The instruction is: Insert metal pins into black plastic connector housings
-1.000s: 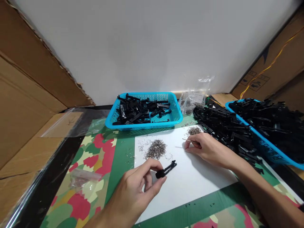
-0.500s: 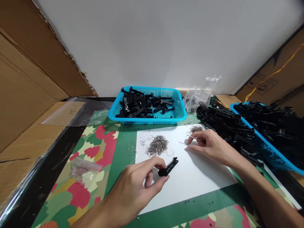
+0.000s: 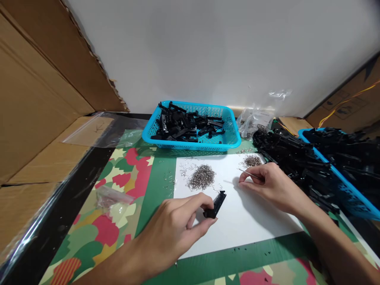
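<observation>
Between the thumb and fingers of my left hand [image 3: 181, 225] is a small elongated black plastic part [image 3: 219, 204], tilted up with its notched end pointing away. My right hand [image 3: 270, 184] pinches a thin metal rod [image 3: 247, 172], whose tip points left over the white sheet [image 3: 237, 225]. The rod's other end is hidden in my fingers. Beyond my left hand lies a heap of tiny bent metal pins [image 3: 202, 177]. A smaller heap of little metal pieces [image 3: 252, 160] sits just behind my right hand.
A blue basket [image 3: 192, 146] holding black parts stands at the back. To the right are a loose pile of black parts [image 3: 285, 152] and a second, fuller blue basket [image 3: 347, 186]. Clear plastic bags [image 3: 113, 200] lie on the left. Cardboard [image 3: 38, 79] walls the left side.
The view has shifted slightly. The black part in my left hand is turned more upright, showing a different side. My right hand still holds the rod above the sheet.
</observation>
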Available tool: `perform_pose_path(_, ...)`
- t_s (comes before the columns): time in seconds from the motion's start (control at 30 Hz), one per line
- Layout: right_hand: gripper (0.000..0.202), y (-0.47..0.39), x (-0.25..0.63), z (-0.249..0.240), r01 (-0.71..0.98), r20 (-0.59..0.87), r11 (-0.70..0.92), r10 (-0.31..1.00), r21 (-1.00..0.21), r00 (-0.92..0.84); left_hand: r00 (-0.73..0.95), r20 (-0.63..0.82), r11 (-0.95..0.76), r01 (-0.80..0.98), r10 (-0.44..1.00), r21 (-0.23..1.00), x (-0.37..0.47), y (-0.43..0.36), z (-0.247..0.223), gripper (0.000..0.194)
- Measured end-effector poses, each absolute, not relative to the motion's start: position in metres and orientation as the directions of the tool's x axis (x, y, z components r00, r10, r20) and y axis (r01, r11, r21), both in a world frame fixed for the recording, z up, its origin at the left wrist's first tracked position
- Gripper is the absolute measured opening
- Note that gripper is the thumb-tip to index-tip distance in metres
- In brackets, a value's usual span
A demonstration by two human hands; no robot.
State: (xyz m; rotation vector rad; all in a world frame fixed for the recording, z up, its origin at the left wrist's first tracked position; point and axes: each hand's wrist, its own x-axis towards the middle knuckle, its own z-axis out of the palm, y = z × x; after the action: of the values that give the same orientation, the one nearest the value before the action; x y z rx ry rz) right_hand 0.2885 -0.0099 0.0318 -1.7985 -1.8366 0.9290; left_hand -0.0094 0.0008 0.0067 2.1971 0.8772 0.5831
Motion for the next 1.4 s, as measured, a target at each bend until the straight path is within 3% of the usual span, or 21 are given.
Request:
perform_pose_path(0.17, 0.027, -0.020, 0.270, 0.030, 0.560, -0.232, -0.124, 0.965, -0.819, -0.125, 0.689, 0.221, -0.614, 0.397, 0.691, 0.683, -0.005, 0.000, 0.008, 0.017)
perform_pose_path(0.77, 0.036, -0.025, 0.242, 0.017, 0.539, -0.274, -0.243, 0.961, -0.807, 0.023, 0.688, 0.271, -0.649, 0.375, 0.673, 0.662, -0.002, -0.007, 0.005, 0.014)
perform_pose_path(1.17, 0.038, -0.032, 0.233, 0.009, 0.532, -0.144, -0.134, 0.989, -0.836, 0.024, 0.645, 0.160, -0.496, 0.382, 0.748, 0.780, -0.001, -0.006, 0.002, 0.023)
perform_pose_path(1.4, 0.042, -0.028, 0.240, 0.020, 0.519, -0.216, -0.141, 0.973, -0.843, -0.086, 0.614, 0.114, -0.400, 0.352, 0.781, 0.846, -0.005, -0.005, -0.006, 0.023)
